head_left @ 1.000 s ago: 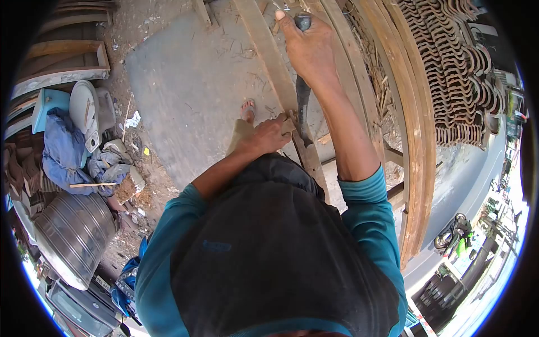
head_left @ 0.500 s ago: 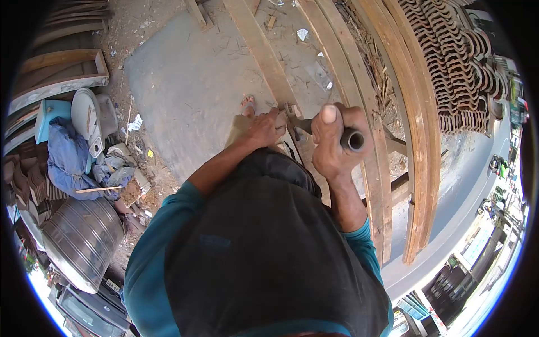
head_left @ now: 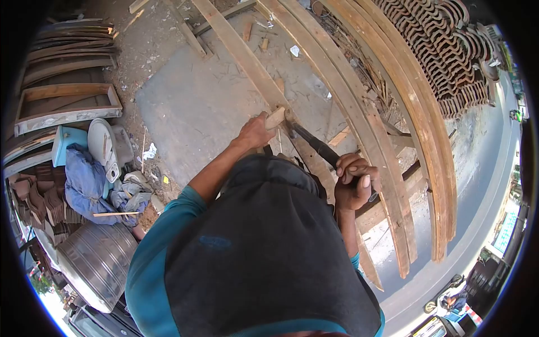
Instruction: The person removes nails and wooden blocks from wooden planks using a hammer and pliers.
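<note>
My right hand [head_left: 355, 181] is wrapped round the dark handle of a hammer [head_left: 315, 145]. The hammer's head lies over a long wooden plank [head_left: 247, 64], close to my left hand. Closed on a short wood block [head_left: 275, 118], my left hand [head_left: 254, 133] keeps it against the plank's left side, right by the hammer head. Whether the head touches the block I cannot tell. Part of the plank is hidden under the hammer and my body.
Several long beams [head_left: 337, 84] run to the right of the plank. Stacked roof tiles [head_left: 432, 50] stand at the upper right. To the left are a wooden frame [head_left: 67, 90], a blue cloth bundle [head_left: 84, 180] and a ribbed metal tank [head_left: 98, 258]. A grey sheet [head_left: 191, 106] covers the ground.
My right hand has come down and towards my body; the hammer handle, earlier pointing up at the camera, now lies lengthwise in view. The view has shifted, and the wood block in my left hand shows clearly.
</note>
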`<state>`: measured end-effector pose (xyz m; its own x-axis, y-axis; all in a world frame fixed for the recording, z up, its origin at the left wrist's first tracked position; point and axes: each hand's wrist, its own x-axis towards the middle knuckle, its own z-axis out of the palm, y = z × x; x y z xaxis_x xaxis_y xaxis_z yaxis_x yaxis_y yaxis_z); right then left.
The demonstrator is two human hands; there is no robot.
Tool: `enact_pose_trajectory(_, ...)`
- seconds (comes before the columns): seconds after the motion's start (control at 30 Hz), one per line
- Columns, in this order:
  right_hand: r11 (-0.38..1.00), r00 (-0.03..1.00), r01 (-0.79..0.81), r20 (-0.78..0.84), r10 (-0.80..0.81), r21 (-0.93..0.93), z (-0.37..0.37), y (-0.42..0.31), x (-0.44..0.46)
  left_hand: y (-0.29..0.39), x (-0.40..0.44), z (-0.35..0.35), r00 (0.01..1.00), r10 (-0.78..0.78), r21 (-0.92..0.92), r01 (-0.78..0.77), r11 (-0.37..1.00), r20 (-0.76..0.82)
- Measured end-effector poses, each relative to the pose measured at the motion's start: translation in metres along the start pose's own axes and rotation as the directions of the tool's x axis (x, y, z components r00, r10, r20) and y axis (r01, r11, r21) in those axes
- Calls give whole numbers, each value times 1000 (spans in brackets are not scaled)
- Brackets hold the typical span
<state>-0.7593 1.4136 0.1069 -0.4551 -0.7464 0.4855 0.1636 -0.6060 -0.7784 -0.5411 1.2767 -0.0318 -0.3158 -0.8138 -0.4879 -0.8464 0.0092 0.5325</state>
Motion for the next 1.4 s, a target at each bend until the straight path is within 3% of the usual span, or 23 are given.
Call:
enact_pose_trajectory(0.07,999,989,-48,-138,50,17,-18,-4,0,-13,3,15,998,-6,-174,16,985,55)
enact_pose_trajectory(0.1,999,977,-31,-210,38,37,-21,-5,8,-13,1,19,998,3,-164,7,986,60)
enact_pose_trajectory(0.13,999,974,-39,-222,46,37,-22,-12,16,-15,-4,19,983,-57,-475,134,870,173)
enact_pose_trajectory(0.17,998,971,-48,-232,57,45,-22,-19,23,-20,-10,17,953,-80,-714,273,645,292)
enact_pose_trajectory(0.2,998,973,-48,-223,58,46,-24,-26,27,-33,-10,23,916,-34,-806,370,462,401)
enact_pose_trajectory(0.23,998,974,-50,-217,58,41,-25,-32,29,-39,-15,20,918,-38,-800,365,475,396)
enact_pose_trajectory(0.3,998,976,-37,-213,47,49,-23,-40,30,-40,-24,13,854,288,-898,435,65,434)
enact_pose_trajectory(0.37,999,979,-29,-202,37,39,-17,-44,32,-26,-21,5,844,290,-885,465,28,452)
enact_pose_trajectory(0.43,999,976,-26,-217,36,48,-12,-43,30,-14,-8,0,858,379,-919,392,-50,346)
enact_pose_trajectory(0.53,999,977,-23,-210,30,35,2,-37,35,8,22,-9,830,464,-931,365,-29,311)
enact_pose_trajectory(0.67,998,972,-58,-227,61,20,22,-25,34,15,62,-9,797,460,-913,399,88,393)
enact_pose_trajectory(0.73,993,972,-98,-221,80,-68,31,-21,35,18,79,-21,816,444,-910,415,-5,370)
enact_pose_trajectory(0.8,961,958,-179,-259,121,-213,50,-22,35,32,90,-43,835,410,-915,403,2,368)
enact_pose_trajectory(0.87,904,934,-252,-331,134,-345,60,-26,35,26,116,-56,883,317,-894,208,397,347)
enact_pose_trajectory(0.93,871,900,-281,-426,94,-402,62,-34,28,39,121,-85,898,310,-510,-117,852,312)
enact_pose_trajectory(0.97,852,875,-291,-481,54,-434,60,-40,20,48,122,-96,864,352,-400,-197,895,361)
enact_pose_trajectory(1.03,833,787,-302,-615,-57,-464,63,-57,9,70,120,-104,805,393,-289,-286,913,445)
enact_pose_trajectory(1.1,767,661,-335,-717,-223,-548,64,-74,-1,91,115,-100,616,464,-127,-510,851,637)
enact_pose_trajectory(1.13,778,566,-319,-767,-301,-541,64,-80,-9,90,119,-80,496,603,-200,-645,738,625)
enact_pose_trajectory(1.17,771,425,-339,-819,-386,-540,68,-87,-13,89,120,-61,486,596,-197,-646,738,640)
enact_pose_trajectory(1.2,734,354,-378,-820,-449,-565,73,-94,-14,93,116,-44,476,546,-101,-683,723,689)
enact_pose_trajectory(1.23,701,309,-367,-791,-527,-611,72,-98,-25,95,115,-31,464,499,-12,-723,691,732)
enact_pose_trajectory(1.4,563,210,-480,-711,-671,-673,104,-107,-56,114,110,10,315,434,-11,-798,602,844)
